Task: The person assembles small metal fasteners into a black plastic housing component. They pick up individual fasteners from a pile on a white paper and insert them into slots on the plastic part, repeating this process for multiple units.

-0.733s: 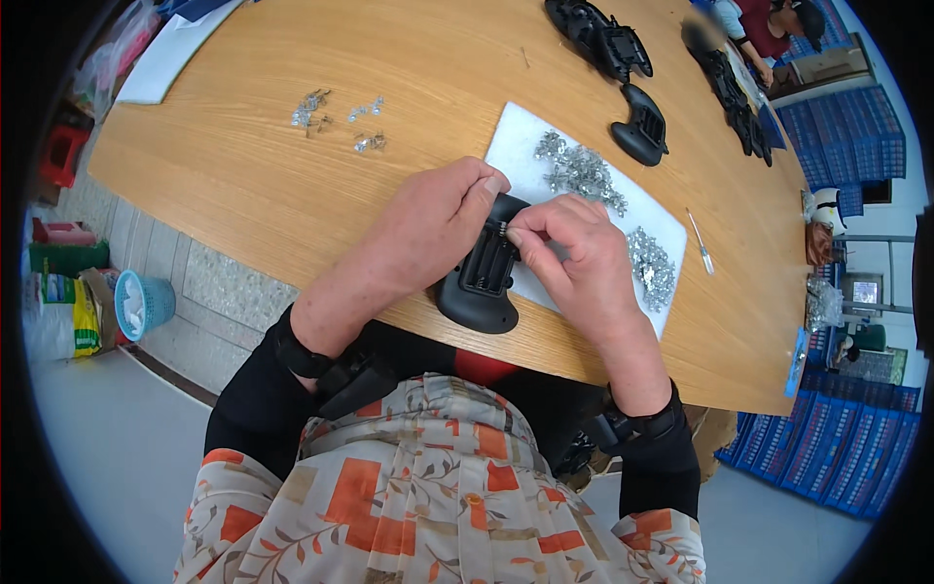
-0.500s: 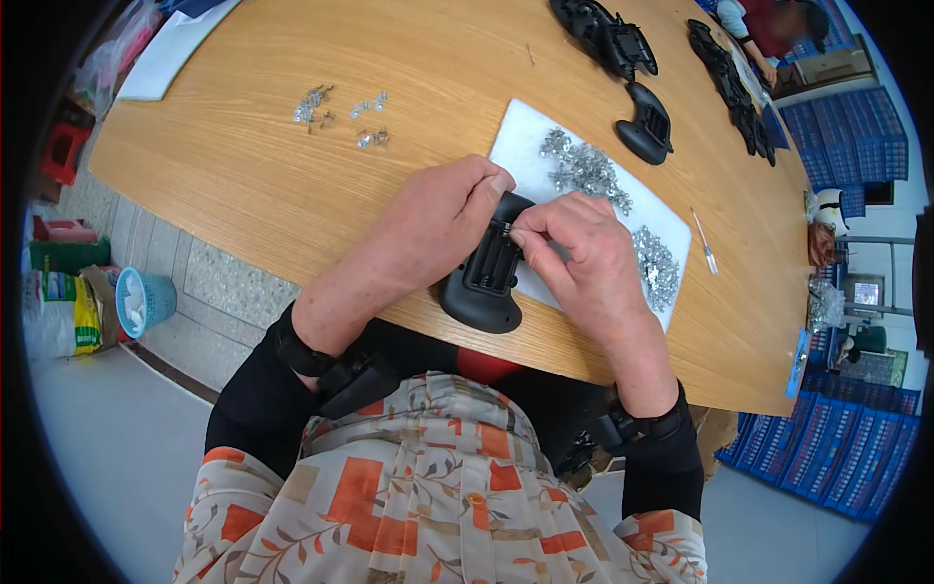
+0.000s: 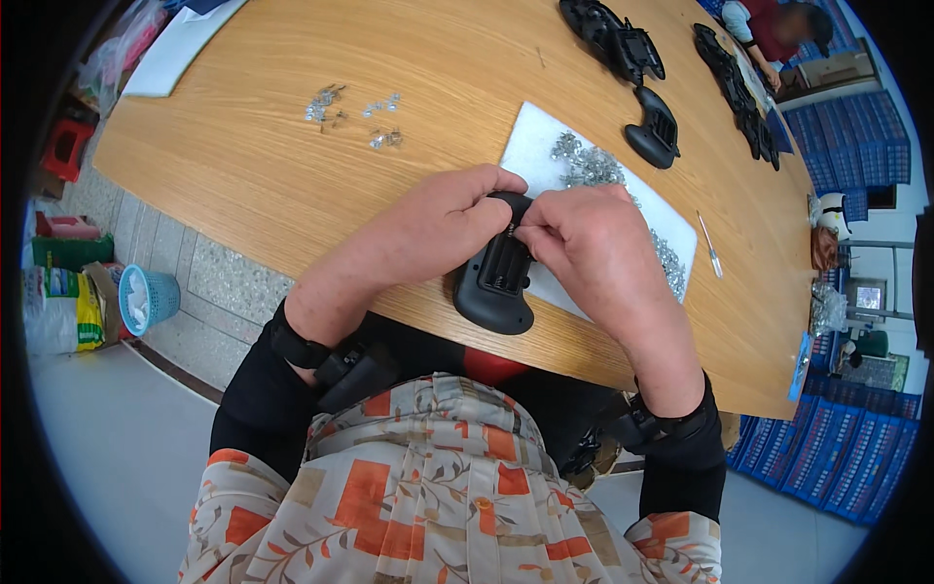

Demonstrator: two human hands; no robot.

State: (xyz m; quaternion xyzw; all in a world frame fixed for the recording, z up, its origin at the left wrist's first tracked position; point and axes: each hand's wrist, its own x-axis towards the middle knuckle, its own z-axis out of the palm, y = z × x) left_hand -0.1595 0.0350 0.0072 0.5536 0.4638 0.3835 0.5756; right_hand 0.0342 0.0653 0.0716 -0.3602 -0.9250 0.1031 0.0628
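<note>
A black game controller shell lies tilted near the table's front edge, its battery compartment facing up. My left hand is closed around the far end of the shell, with the thumb along its edge. At the compartment's far end, the fingertips of my right hand pinch what looks like a small metal battery contact, mostly hidden by the fingers. Under my right hand is a white foam sheet, bearing a far pile of metal contacts and a nearer pile, partly covered by that hand.
Small groups of metal pieces lie on the table at left. Right of the foam rests a thin screwdriver. Another controller shell and more black shells sit farther back. A person is at the far right. Blue trays stand stacked below.
The view has shifted slightly. My right hand has turned over more at the compartment and now covers more of the foam sheet. My left hand keeps its hold on the shell.
</note>
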